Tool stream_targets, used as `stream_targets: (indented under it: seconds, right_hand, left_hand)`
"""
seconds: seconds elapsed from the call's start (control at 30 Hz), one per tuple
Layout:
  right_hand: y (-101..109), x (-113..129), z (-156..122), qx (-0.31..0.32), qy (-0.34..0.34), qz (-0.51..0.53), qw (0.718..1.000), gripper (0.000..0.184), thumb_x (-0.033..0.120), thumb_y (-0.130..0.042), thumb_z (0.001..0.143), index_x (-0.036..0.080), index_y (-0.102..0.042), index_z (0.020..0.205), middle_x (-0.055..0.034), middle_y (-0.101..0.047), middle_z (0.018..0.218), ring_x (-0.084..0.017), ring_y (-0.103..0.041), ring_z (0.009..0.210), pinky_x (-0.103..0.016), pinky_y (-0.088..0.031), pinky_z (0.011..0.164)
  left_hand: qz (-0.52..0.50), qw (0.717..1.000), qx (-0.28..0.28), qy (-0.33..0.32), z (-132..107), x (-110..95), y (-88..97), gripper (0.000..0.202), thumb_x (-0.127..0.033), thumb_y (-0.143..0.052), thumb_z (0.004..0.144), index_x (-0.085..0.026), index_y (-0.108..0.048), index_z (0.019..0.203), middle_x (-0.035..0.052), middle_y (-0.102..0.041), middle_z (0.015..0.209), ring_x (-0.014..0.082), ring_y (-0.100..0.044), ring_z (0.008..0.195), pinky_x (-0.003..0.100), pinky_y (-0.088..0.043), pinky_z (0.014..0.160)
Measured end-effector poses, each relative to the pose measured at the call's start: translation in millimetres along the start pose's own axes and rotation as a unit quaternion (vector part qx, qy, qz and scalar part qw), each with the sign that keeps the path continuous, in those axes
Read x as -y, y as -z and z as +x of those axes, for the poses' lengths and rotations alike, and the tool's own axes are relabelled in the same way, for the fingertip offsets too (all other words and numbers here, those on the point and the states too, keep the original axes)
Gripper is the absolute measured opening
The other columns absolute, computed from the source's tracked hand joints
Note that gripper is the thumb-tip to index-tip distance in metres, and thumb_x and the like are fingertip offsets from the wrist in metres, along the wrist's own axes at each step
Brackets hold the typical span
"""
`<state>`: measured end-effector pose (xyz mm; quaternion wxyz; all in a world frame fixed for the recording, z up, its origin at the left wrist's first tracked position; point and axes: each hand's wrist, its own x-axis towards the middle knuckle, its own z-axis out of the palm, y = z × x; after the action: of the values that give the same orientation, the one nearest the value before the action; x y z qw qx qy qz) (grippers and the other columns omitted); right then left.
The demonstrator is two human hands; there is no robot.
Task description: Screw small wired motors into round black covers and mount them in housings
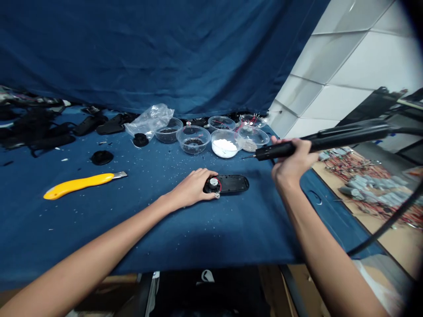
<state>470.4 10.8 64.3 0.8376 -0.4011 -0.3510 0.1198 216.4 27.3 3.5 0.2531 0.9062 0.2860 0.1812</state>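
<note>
My left hand [193, 188] is closed on the left end of a black plastic housing [234, 183] lying flat on the blue cloth. A small round silver motor [214, 183] with a red wire sits in the housing beside my thumb and fingers. My right hand [294, 163] is wrapped around a black electric screwdriver [343, 135], raised above the cloth on the right. The screwdriver's thin bit [249, 156] points left, over the area beyond the housing and apart from it.
Clear plastic bowls of small parts [193, 145] stand at the back, one with white pieces [224, 147]. A yellow-handled cutter [82, 184] and a black round part [102, 157] lie left. Wired motors fill a board [370, 189] on the right. The screwdriver's cable [390, 220] hangs nearby.
</note>
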Motion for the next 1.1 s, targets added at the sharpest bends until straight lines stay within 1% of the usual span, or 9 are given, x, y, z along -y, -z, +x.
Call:
stream_targets:
  seconds: [0.07, 0.17, 0.23, 0.3, 0.4, 0.5, 0.77, 0.97, 1.1]
  right_hand:
    - [-13.9, 13.1, -2.4, -0.042, 0.034, 0.051, 0.997, 0.008, 0.022, -0.045, 0.076, 0.023, -0.039, 0.071, 0.0044, -0.045, 0.063, -0.013, -0.059, 0.055, -0.032, -0.057, 0.061]
    - [-32.9, 24.7, -15.4, 0.010, 0.019, 0.067, 0.998, 0.014, 0.020, -0.049, 0.076, 0.025, -0.039, 0.085, 0.0065, -0.051, 0.065, -0.011, -0.053, 0.046, -0.027, -0.049, 0.044]
    - [-42.4, 23.5, -27.5, 0.069, -0.006, 0.063, 0.996, 0.023, 0.019, -0.053, 0.074, 0.025, -0.037, 0.088, 0.0075, -0.054, 0.067, -0.010, -0.053, 0.045, -0.026, -0.049, 0.044]
    - [-49.4, 16.9, -39.0, 0.105, -0.035, 0.055, 0.992, 0.026, 0.019, -0.057, 0.073, 0.024, -0.036, 0.088, 0.0084, -0.053, 0.064, -0.010, -0.054, 0.045, -0.025, -0.050, 0.045]
    - [-55.7, 5.3, -51.5, 0.111, -0.077, 0.039, 0.990, 0.022, 0.030, -0.057, 0.081, 0.024, -0.038, 0.090, 0.0100, -0.048, 0.058, -0.009, -0.053, 0.042, -0.023, -0.048, 0.043]
    - [-57.8, -1.7, -57.2, 0.107, -0.085, 0.030, 0.990, 0.024, 0.040, -0.056, 0.085, 0.025, -0.037, 0.088, 0.0102, -0.046, 0.055, -0.009, -0.052, 0.040, -0.022, -0.046, 0.041]
    - [-57.8, -9.6, -62.4, 0.111, -0.089, 0.025, 0.989, 0.031, 0.046, -0.061, 0.083, 0.026, -0.038, 0.086, 0.0096, -0.047, 0.056, -0.009, -0.049, 0.037, -0.022, -0.043, 0.037]
    - [-56.8, -11.7, -63.2, 0.120, -0.093, 0.019, 0.988, 0.030, 0.048, -0.059, 0.083, 0.026, -0.039, 0.088, 0.0093, -0.046, 0.057, -0.009, -0.049, 0.037, -0.024, -0.045, 0.040]
    - [-58.0, -4.5, -67.9, 0.173, -0.084, 0.015, 0.981, 0.033, 0.050, -0.061, 0.081, 0.026, -0.040, 0.089, 0.0095, -0.048, 0.055, -0.010, -0.052, 0.039, -0.024, -0.045, 0.040]
  left_hand:
    - [-0.003, 1.000, 0.001, 0.007, -0.3, -2.0, 0.9, 0.057, -0.045, -0.067, 0.078, -0.019, -0.047, 0.125, 0.0074, -0.056, 0.122, 0.0249, -0.051, 0.113, 0.040, -0.040, 0.098]
    - [-0.007, 1.000, 0.002, 0.017, -0.8, -5.0, 2.3, 0.055, -0.042, -0.067, 0.079, -0.020, -0.047, 0.125, 0.0068, -0.056, 0.121, 0.0244, -0.051, 0.112, 0.040, -0.040, 0.098]
    - [-0.008, 1.000, 0.003, 0.020, -0.9, -6.0, 2.6, 0.055, -0.041, -0.066, 0.079, -0.020, -0.047, 0.126, 0.0066, -0.056, 0.121, 0.0243, -0.050, 0.113, 0.040, -0.040, 0.098]
    - [-0.008, 1.000, 0.002, 0.021, -0.9, -5.9, 2.1, 0.055, -0.040, -0.067, 0.079, -0.020, -0.047, 0.126, 0.0068, -0.056, 0.120, 0.0243, -0.050, 0.113, 0.039, -0.040, 0.099]
    - [-0.008, 1.000, -0.003, 0.018, -0.4, -4.4, 0.3, 0.055, -0.039, -0.067, 0.079, -0.020, -0.047, 0.127, 0.0069, -0.056, 0.120, 0.0239, -0.050, 0.113, 0.039, -0.039, 0.100]
    - [-0.005, 1.000, -0.007, 0.015, 0.0, -3.0, -1.4, 0.056, -0.039, -0.068, 0.079, -0.021, -0.047, 0.127, 0.0071, -0.056, 0.119, 0.0241, -0.050, 0.112, 0.040, -0.039, 0.099]
    - [-0.001, 1.000, -0.010, 0.019, 0.0, -2.4, -2.6, 0.056, -0.038, -0.068, 0.078, -0.021, -0.047, 0.127, 0.0063, -0.056, 0.116, 0.0233, -0.050, 0.110, 0.039, -0.040, 0.098]
    - [0.001, 1.000, -0.012, 0.018, -0.4, -1.3, -3.4, 0.056, -0.038, -0.068, 0.079, -0.021, -0.046, 0.127, 0.0060, -0.056, 0.115, 0.0231, -0.050, 0.109, 0.040, -0.041, 0.097]
    - [0.008, 1.000, -0.011, 0.018, -0.7, -1.4, -3.5, 0.056, -0.040, -0.068, 0.079, -0.021, -0.046, 0.127, 0.0062, -0.055, 0.115, 0.0235, -0.050, 0.109, 0.040, -0.042, 0.096]
